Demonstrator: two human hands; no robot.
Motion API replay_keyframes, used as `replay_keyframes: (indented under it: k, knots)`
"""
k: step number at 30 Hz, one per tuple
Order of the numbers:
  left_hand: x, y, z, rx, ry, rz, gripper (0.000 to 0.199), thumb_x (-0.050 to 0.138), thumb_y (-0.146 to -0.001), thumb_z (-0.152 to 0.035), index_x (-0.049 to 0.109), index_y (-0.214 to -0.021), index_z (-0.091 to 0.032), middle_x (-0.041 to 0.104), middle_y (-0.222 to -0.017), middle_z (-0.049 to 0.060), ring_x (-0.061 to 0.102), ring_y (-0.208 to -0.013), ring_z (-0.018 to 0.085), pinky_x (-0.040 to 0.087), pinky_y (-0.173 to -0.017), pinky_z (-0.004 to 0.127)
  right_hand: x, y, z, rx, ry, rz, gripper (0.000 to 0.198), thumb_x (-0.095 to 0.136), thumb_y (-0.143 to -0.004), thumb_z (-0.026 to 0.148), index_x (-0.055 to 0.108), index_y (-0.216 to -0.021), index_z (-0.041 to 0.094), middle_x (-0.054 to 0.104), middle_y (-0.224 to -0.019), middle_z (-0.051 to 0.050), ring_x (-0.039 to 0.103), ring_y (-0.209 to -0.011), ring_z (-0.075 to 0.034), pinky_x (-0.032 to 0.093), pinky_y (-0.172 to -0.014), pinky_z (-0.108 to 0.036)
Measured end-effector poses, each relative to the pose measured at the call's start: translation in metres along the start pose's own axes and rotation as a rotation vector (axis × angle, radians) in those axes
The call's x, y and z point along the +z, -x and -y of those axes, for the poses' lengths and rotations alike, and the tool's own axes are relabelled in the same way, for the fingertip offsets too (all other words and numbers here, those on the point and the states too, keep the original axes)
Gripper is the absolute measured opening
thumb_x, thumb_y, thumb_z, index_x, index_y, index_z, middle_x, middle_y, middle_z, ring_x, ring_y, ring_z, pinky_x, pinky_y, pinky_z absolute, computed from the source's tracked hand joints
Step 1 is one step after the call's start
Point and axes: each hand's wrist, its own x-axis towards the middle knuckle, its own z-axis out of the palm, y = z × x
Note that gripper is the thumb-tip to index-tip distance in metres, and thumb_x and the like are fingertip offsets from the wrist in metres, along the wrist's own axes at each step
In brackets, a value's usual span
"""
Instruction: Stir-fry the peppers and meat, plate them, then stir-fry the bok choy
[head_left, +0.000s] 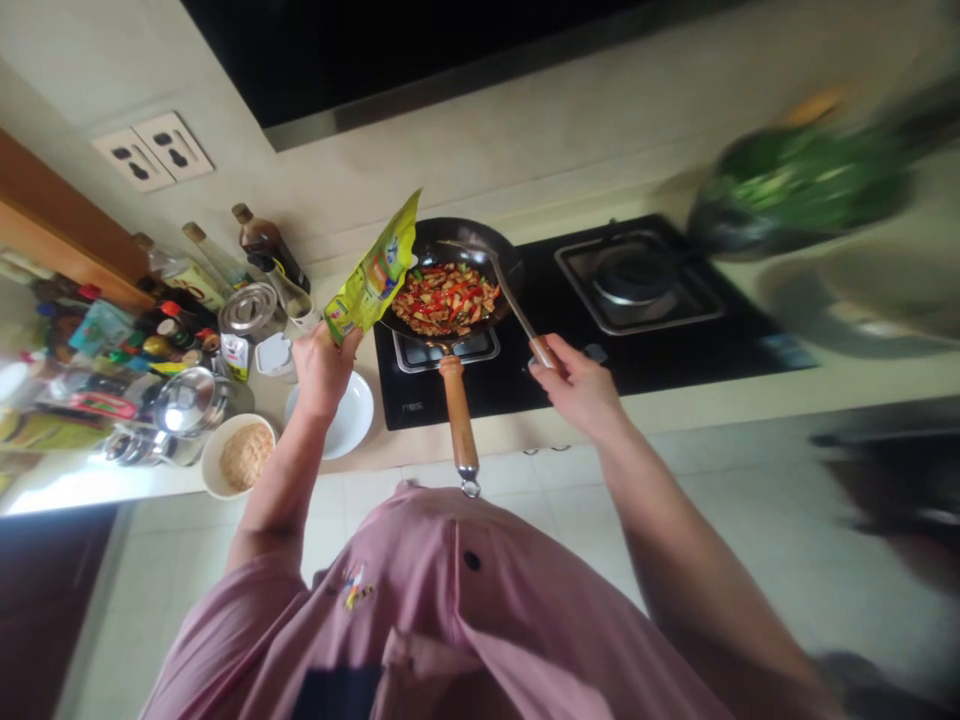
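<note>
the left hand (325, 365) gripped a yellow bag (375, 275) beside the food (446, 300), seemingly to keep it close. the right hand (583, 388) clasped a spatula (517, 308) angled into the pan (510, 262), set on the stove (652, 365), handle (459, 415) toward the person (480, 610), likely for easy reach.

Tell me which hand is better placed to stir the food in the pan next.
Right, most likely: the right hand grips a long-handled utensil that extends over the pan. The left hand is occupied, holding up a yellow packet.
</note>
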Motion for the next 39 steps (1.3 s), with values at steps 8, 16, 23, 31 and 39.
replay_keyframes:
  k: [8, 16, 23, 31, 39]
  knots:
    - [0.009, 0.012, 0.011, -0.012, -0.007, 0.062, 0.027, 0.059, -0.082, -0.039, 0.06, -0.068, -0.016, 0.062, -0.065, 0.005, 0.058, -0.061, 0.017, 0.041, -0.061, 0.027, 0.0, 0.003, 0.002, 0.004, 0.018, 0.008, 0.054, 0.057, -0.08, 0.044, 0.062, -0.129, 0.022, 0.071, -0.089, -0.005, 0.062, -0.066, -0.017, 0.053, -0.072, -0.033]
    - [0.0, 0.008, 0.004, -0.021, 0.03, -0.002, 0.029, 0.057, -0.084, -0.042, 0.06, -0.07, -0.016, 0.061, -0.067, 0.005, 0.059, -0.066, 0.018, 0.043, -0.067, 0.029, -0.001, 0.003, 0.009, 0.058, 0.008, 0.022, 0.057, 0.058, -0.081, 0.041, 0.058, -0.134, 0.022, 0.07, -0.103, -0.007, 0.065, -0.079, -0.02, 0.054, -0.078, -0.034]
    - [0.016, -0.006, 0.004, 0.006, 0.038, 0.023, 0.026, 0.054, -0.083, -0.039, 0.057, -0.069, -0.018, 0.062, -0.067, 0.005, 0.059, -0.065, 0.018, 0.043, -0.066, 0.027, -0.001, 0.004, 0.008, -0.002, 0.015, 0.026, 0.056, 0.056, -0.082, 0.045, 0.059, -0.133, 0.022, 0.07, -0.092, -0.005, 0.062, -0.07, -0.017, 0.053, -0.073, -0.033]
    - [0.015, -0.003, 0.006, -0.03, 0.029, 0.014, 0.025, 0.055, -0.083, -0.038, 0.057, -0.071, -0.017, 0.062, -0.07, 0.006, 0.058, -0.066, 0.018, 0.042, -0.067, 0.029, 0.002, 0.002, -0.002, -0.002, 0.0, -0.011, 0.061, 0.057, -0.08, 0.045, 0.057, -0.135, 0.018, 0.07, -0.098, -0.007, 0.065, -0.08, -0.02, 0.053, -0.076, -0.034]
    - [0.016, -0.001, 0.012, -0.064, 0.037, 0.009, 0.025, 0.056, -0.083, -0.039, 0.059, -0.071, -0.017, 0.061, -0.07, 0.006, 0.059, -0.07, 0.019, 0.043, -0.07, 0.029, 0.005, -0.001, -0.005, -0.022, 0.012, 0.024, 0.057, 0.056, -0.081, 0.046, 0.059, -0.133, 0.021, 0.069, -0.096, -0.006, 0.064, -0.078, -0.018, 0.053, -0.074, -0.033]
